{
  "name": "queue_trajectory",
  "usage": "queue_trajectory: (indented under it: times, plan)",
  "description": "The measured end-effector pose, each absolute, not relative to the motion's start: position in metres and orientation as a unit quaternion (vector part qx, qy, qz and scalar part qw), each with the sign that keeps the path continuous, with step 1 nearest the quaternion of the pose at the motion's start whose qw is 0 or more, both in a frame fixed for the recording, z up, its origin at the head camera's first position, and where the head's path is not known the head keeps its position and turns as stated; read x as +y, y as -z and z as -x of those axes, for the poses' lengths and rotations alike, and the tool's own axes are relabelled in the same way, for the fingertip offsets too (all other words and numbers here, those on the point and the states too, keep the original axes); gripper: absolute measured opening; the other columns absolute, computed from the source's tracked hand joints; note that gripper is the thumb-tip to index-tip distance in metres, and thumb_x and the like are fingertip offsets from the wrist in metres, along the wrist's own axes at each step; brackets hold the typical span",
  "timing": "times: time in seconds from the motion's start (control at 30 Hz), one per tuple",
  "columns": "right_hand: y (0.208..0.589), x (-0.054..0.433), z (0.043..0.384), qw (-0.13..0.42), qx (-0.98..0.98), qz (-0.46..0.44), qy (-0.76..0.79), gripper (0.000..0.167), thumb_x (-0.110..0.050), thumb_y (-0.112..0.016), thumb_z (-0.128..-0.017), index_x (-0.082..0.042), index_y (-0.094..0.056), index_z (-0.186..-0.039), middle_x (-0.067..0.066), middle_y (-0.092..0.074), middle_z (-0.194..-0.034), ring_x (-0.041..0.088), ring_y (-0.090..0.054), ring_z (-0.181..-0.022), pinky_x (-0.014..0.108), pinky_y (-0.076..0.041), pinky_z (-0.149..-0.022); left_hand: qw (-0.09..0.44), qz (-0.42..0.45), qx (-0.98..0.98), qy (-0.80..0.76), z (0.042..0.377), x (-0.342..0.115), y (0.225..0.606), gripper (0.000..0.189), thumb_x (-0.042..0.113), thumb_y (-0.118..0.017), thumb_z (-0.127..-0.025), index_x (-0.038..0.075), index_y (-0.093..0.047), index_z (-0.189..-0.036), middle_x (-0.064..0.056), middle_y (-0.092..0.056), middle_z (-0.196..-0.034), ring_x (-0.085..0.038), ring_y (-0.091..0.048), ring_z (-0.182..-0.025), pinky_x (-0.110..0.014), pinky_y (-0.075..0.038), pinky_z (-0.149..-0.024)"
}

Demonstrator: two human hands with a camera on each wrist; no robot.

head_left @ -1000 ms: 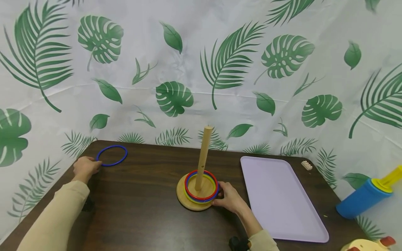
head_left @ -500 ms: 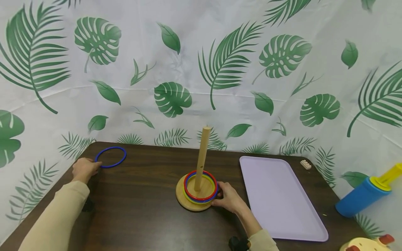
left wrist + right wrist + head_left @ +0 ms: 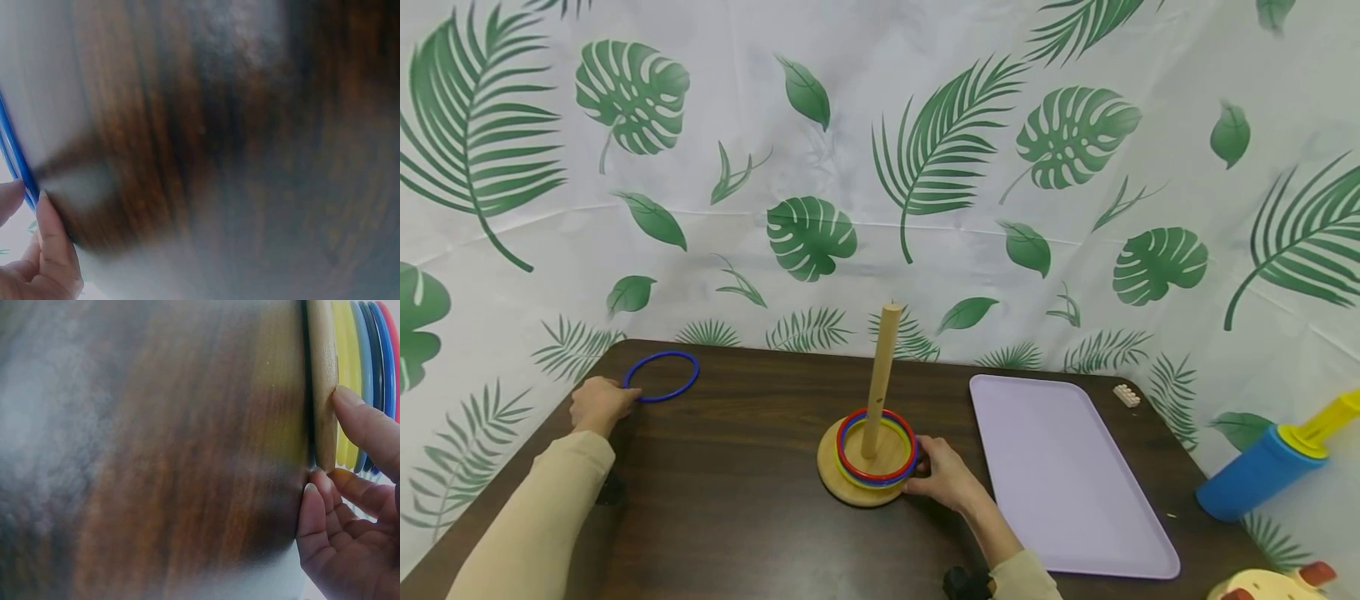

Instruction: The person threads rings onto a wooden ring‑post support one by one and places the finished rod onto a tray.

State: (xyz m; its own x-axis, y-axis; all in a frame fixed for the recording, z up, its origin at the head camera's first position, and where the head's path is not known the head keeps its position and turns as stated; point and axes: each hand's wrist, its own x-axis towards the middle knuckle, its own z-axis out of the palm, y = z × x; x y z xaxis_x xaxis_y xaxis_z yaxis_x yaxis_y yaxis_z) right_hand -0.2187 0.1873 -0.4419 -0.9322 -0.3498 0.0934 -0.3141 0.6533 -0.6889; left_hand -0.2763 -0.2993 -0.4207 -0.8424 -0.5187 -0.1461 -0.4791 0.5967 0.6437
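Note:
At the table's far left my left hand (image 3: 601,404) pinches the near-left edge of a thin blue ring (image 3: 697,372). In the left wrist view, thumb and fingertips meet on the blue ring (image 3: 17,153), seen nearly edge-on at the frame's left. Mid-table stands a wooden ring-toss stand: an upright peg (image 3: 882,367) on a round base (image 3: 829,467). A stack of yellow, blue and red rings lies around the peg, a red ring (image 3: 877,477) uppermost. My right hand (image 3: 951,477) holds the stand's right side; in the right wrist view its thumb and fingers grip the base (image 3: 324,425).
A lilac tray (image 3: 1067,467) lies right of the stand. Behind it is a small pale block (image 3: 1127,395). A blue-and-yellow pump-like toy (image 3: 1258,475) stands at the right edge, with a cream toy with red parts (image 3: 1270,586) below. A leaf-print sheet (image 3: 820,167) hangs behind.
The head view has drifted slightly, so everything sits a little further left in it. Both hands keep their holds, and neither the blue ring nor the stand has visibly moved on the table.

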Motion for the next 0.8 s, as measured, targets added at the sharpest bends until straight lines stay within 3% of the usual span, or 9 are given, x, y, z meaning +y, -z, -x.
queue_trajectory:
  times: [0.1,0.37,0.8]
  plan:
    - [0.4428,0.188,0.2191,0.021,0.909,0.188,0.372,0.058,-0.009,-0.083,-0.067,0.007,-0.057,-0.116,0.006,-0.055,-0.09,0.016,-0.051,-0.081,0.025,-0.048,-0.071,0.027,-0.281,-0.895,0.346,0.2766,-0.2994,0.4209,0.052,0.025,-0.058,-0.086,-0.01,-0.049,-0.123,-0.035,-0.055,-0.11,-0.054,-0.049,-0.108,-0.054,-0.048,-0.082]
    - [0.444,0.1885,0.2194,0.016,0.911,0.19,0.365,0.059,-0.009,-0.084,-0.066,0.008,-0.057,-0.116,0.006,-0.053,-0.088,0.017,-0.049,-0.081,0.022,-0.046,-0.068,0.025,-0.276,-0.897,0.345,0.2744,-0.3004,0.42,0.049,0.022,-0.055,-0.083,-0.011,-0.051,-0.119,-0.042,-0.045,-0.119,-0.057,-0.047,-0.108,-0.056,-0.048,-0.082]
    - [0.4445,0.1886,0.2191,0.014,0.91,0.192,0.368,0.059,-0.008,-0.083,-0.066,0.009,-0.057,-0.116,0.005,-0.052,-0.086,0.017,-0.047,-0.081,0.021,-0.044,-0.067,0.027,-0.253,-0.917,0.307,0.2754,-0.3047,0.4169,0.039,0.02,-0.058,-0.08,-0.017,-0.058,-0.093,-0.041,-0.054,-0.1,-0.057,-0.052,-0.097,-0.053,-0.051,-0.072]
